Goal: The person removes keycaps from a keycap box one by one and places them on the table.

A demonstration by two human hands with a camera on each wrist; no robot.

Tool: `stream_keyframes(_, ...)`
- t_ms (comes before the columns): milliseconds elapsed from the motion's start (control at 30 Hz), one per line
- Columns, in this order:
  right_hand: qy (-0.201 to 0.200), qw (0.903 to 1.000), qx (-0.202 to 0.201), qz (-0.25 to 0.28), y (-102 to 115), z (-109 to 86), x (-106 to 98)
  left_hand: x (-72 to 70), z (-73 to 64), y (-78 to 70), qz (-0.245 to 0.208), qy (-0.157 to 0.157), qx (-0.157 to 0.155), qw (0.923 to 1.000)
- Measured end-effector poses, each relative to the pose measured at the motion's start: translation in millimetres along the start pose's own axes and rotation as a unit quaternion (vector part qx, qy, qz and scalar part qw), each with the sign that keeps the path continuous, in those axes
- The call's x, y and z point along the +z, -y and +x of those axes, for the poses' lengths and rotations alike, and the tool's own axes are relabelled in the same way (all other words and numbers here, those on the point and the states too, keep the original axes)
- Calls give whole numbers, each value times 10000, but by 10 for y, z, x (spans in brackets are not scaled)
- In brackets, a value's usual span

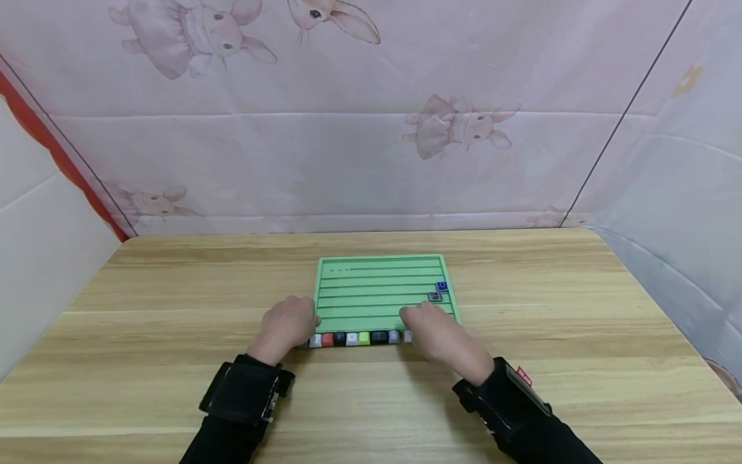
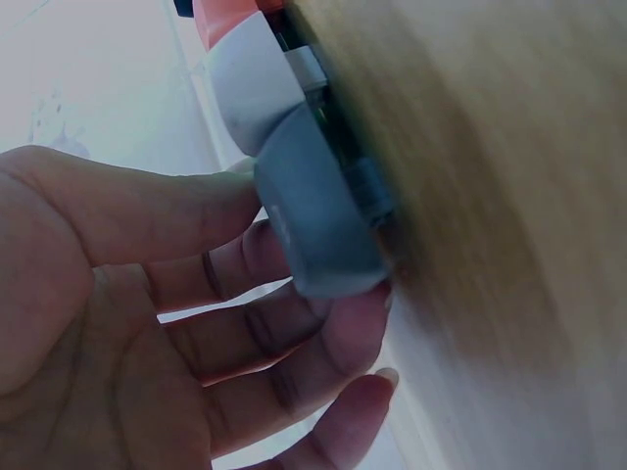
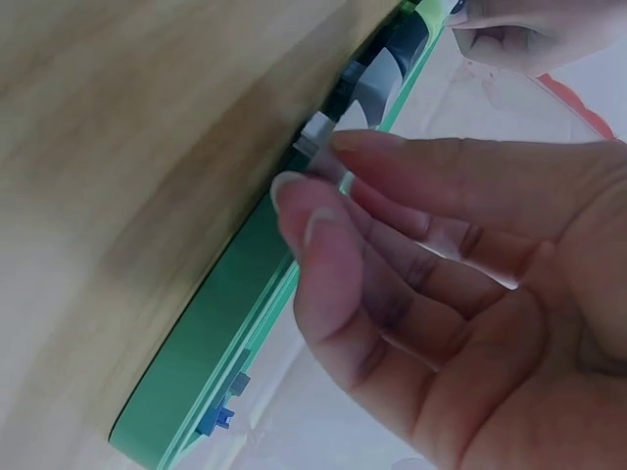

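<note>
A green slotted board [image 1: 365, 310] lies on the table, with a row of keycaps along its near side in white, red, black, yellow-green and grey. At the row's left end, my left hand [image 1: 288, 322] holds a grey-blue keycap [image 2: 318, 220] between thumb and fingers, right beside a white keycap [image 2: 255, 83]. My right hand [image 1: 437, 335] is at the row's other end. Its thumb and fingertips pinch a small light keycap [image 3: 328, 164], mostly hidden by the fingers, against the board's side.
On the board's right part sit a blue keycap [image 1: 442, 285] and a dark keycap [image 1: 435, 296]. The wooden table [image 1: 174, 290] extends around the board. Behind it hangs a pale curtain [image 1: 324, 167] printed with rabbits.
</note>
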State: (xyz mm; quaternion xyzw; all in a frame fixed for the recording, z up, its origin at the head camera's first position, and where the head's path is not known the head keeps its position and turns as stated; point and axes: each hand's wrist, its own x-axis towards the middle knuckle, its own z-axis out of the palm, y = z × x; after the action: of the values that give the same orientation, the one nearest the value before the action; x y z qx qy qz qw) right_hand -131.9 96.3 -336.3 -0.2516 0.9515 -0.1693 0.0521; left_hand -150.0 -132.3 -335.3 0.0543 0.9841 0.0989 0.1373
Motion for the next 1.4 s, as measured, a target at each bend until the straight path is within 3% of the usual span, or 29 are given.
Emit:
stream_keyframes(1033, -5, 9999, 1, 148, 26, -9, -1, -3, 3, 4, 24, 23, 5, 10000)
stream_keyframes(1400, 65, 9991, 402, -81, 22, -23, -47, -5, -13, -3, 0, 14, 2, 10000)
